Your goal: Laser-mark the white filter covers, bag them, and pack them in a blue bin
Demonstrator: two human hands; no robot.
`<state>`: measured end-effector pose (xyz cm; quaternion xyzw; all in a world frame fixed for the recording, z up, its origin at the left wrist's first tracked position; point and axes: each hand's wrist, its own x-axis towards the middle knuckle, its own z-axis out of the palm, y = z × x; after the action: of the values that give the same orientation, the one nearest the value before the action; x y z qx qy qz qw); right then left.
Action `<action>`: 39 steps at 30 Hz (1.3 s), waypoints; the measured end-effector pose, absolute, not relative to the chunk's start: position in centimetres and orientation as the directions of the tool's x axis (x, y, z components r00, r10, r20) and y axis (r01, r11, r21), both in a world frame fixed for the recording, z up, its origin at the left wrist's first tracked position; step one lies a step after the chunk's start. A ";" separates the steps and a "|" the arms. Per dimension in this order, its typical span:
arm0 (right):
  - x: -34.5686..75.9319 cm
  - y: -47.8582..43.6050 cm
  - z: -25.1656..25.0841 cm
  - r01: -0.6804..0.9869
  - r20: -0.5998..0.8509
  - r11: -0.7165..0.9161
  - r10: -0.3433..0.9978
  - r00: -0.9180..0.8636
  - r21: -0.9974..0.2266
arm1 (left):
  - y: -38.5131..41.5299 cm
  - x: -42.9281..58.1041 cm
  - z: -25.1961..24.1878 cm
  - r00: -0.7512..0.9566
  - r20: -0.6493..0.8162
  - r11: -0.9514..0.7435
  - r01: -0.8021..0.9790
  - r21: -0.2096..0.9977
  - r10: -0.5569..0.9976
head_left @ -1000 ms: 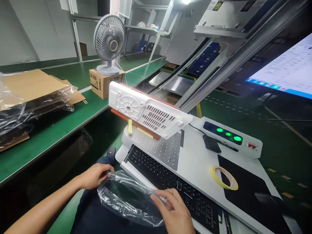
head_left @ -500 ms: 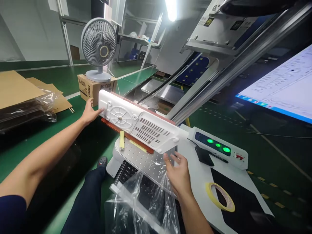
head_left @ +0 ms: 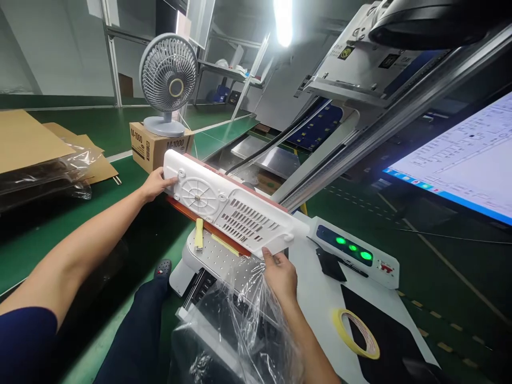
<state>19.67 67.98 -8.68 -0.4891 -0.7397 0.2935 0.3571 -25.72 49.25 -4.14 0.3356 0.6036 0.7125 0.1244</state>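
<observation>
A long white plastic panel point(head_left: 224, 200) with a round spoked pattern and a slotted vent stands tilted in front of me. My left hand point(head_left: 157, 184) grips its left end, thumb on the front face and fingers behind. At its lower right corner my right hand point(head_left: 280, 272) pinches the edge, thumb in front. Under the panel runs an orange-brown strip point(head_left: 184, 209), with yellow tape point(head_left: 199, 234) on it. Below lies a perforated metal plate point(head_left: 228, 264). A clear plastic bag point(head_left: 248, 325) hangs beneath my right hand; whether that hand also holds it, I cannot tell.
On the white table point(head_left: 312, 314) are a roll of yellow tape point(head_left: 356, 333), a black mat point(head_left: 384, 341) and a control box point(head_left: 356, 250) with green lights. A grey fan point(head_left: 168, 74) stands on a carton point(head_left: 140, 146). A machine head point(head_left: 356, 69) overhangs; a monitor point(head_left: 460, 160) is right.
Both hands have closed onto the panel: the left at its left end, the right at its lower right corner. The panel stays in nearly the same place. The view has shifted slightly.
</observation>
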 end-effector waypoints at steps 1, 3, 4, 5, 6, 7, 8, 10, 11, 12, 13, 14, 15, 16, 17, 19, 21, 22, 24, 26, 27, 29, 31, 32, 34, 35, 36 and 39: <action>19.7 68.0 -8.5 0.530 0.240 0.353 0.932 -0.272 -0.771 | 49.4 -25.6 -4.3 -0.749 0.332 -0.255 0.221 0.941 0.574; 19.9 68.0 -8.1 0.557 0.203 0.341 0.933 -0.296 -0.757 | 49.6 -25.2 -4.5 -0.738 0.328 -0.280 0.194 0.940 0.590; 19.9 67.9 -7.9 0.569 0.172 0.328 0.935 -0.311 -0.754 | 49.7 -25.0 -4.5 -0.733 0.326 -0.299 0.174 0.938 0.596; 20.0 67.8 -7.6 0.580 0.145 0.316 0.935 -0.323 -0.751 | 49.8 -24.8 -4.4 -0.731 0.326 -0.321 0.154 0.934 0.599; 20.0 67.8 -7.5 0.587 0.129 0.309 0.936 -0.329 -0.748 | 49.9 -24.7 -4.3 -0.731 0.328 -0.344 0.136 0.929 0.598; 20.1 67.7 -7.3 0.592 0.126 0.308 0.936 -0.329 -0.745 | 50.0 -24.5 -4.2 -0.733 0.330 -0.364 0.121 0.923 0.594; 20.1 67.6 -7.2 0.593 0.132 0.311 0.936 -0.326 -0.742 | 50.0 -24.3 -4.1 -0.736 0.332 -0.381 0.109 0.918 0.590; 20.1 67.6 -7.1 0.599 0.148 0.316 0.938 -0.313 -0.736 | 50.1 -24.1 -3.9 -0.741 0.338 -0.410 0.094 0.907 0.580; 20.1 67.6 -7.0 0.603 0.148 0.312 0.940 -0.307 -0.734 | 50.0 -23.9 -3.9 -0.740 0.343 -0.421 0.089 0.903 0.579; 20.1 67.6 -6.9 0.609 0.140 0.305 0.943 -0.303 -0.732 | 50.0 -23.8 -3.9 -0.737 0.348 -0.430 0.086 0.899 0.580; 20.1 67.6 -6.8 0.616 0.128 0.294 0.946 -0.299 -0.731 | 50.0 -23.8 -3.9 -0.736 0.352 -0.437 0.085 0.895 0.578; 20.0 67.6 -6.6 0.621 0.116 0.282 0.949 -0.294 -0.732 | 50.0 -23.8 -4.0 -0.739 0.357 -0.443 0.088 0.892 0.572; 20.0 67.5 -6.5 0.621 0.106 0.271 0.951 -0.290 -0.735 | 50.0 -23.8 -4.1 -0.743 0.363 -0.449 0.095 0.889 0.562; 20.0 67.4 -6.3 0.614 0.101 0.264 0.952 -0.288 -0.744 | 50.1 -23.8 -4.3 -0.750 0.370 -0.454 0.104 0.885 0.549; 20.0 67.2 -6.2 0.602 0.100 0.260 0.953 -0.287 -0.755 | 50.1 -23.9 -4.4 -0.757 0.377 -0.460 0.113 0.880 0.534; 20.0 66.7 -6.0 0.588 0.100 0.256 0.953 -0.284 -0.767 | 50.3 -24.1 -4.7 -0.764 0.381 -0.464 0.121 0.878 0.521; 20.1 66.0 -5.8 0.596 0.096 0.250 0.956 -0.279 -0.763 | 50.3 -24.2 -4.7 -0.760 0.367 -0.450 0.110 0.886 0.537; 20.3 65.7 -5.8 0.603 0.094 0.249 0.956 -0.278 -0.758 | 50.2 -24.2 -4.6 -0.756 0.361 -0.444 0.105 0.890 0.546; 20.7 64.8 -5.6 0.605 0.090 0.251 0.955 -0.283 -0.756 | 49.4 -23.7 -4.2 -0.750 0.366 -0.448 0.104 0.888 0.551; 21.4 63.5 -5.4 0.609 0.081 0.250 0.953 -0.292 -0.753 | 47.9 -22.9 -3.8 -0.742 0.380 -0.465 0.105 0.879 0.552; 22.0 62.7 -5.3 0.614 0.078 0.255 0.951 -0.299 -0.747 | 46.9 -22.3 -3.6 -0.739 0.385 -0.471 0.103 0.876 0.553; 23.5 60.6 -5.1 0.623 0.083 0.262 0.950 -0.302 -0.737 | 44.4 -20.9 -3.3 -0.732 0.389 -0.476 0.101 0.874 0.559; 25.5 58.2 -5.1 0.625 0.111 0.268 0.954 -0.278 -0.734 | 41.6 -19.1 -3.2 -0.732 0.397 -0.483 0.106 0.869 0.553; 26.6 57.0 -5.2 0.621 0.131 0.268 0.957 -0.257 -0.736 | 40.1 -18.1 -3.2 -0.738 0.403 -0.493 0.110 0.863 0.541; 28.8 54.5 -5.6 0.631 0.163 0.263 0.963 -0.213 -0.730 | 37.1 -16.1 -3.1 -0.756 0.415 -0.516 0.121 0.848 0.505; 29.8 53.4 -5.8 0.644 0.178 0.263 0.965 -0.195 -0.719 | 35.7 -15.1 -3.0 -0.766 0.421 -0.525 0.128 0.841 0.486; 30.9 52.2 -6.1 0.657 0.198 0.271 0.963 -0.184 -0.704 | 34.3 -14.1 -3.0 -0.772 0.424 -0.529 0.137 0.838 0.473; 33.5 49.2 -6.7 0.653 0.300 0.375 0.926 -0.230 -0.658 | 30.6 -11.5 -2.5 -0.776 0.425 -0.512 0.156 0.845 0.465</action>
<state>33.54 49.24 -6.71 -0.5210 -0.7576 0.2025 0.3370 -11.45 30.63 -2.47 0.3204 0.4847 0.8082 0.0955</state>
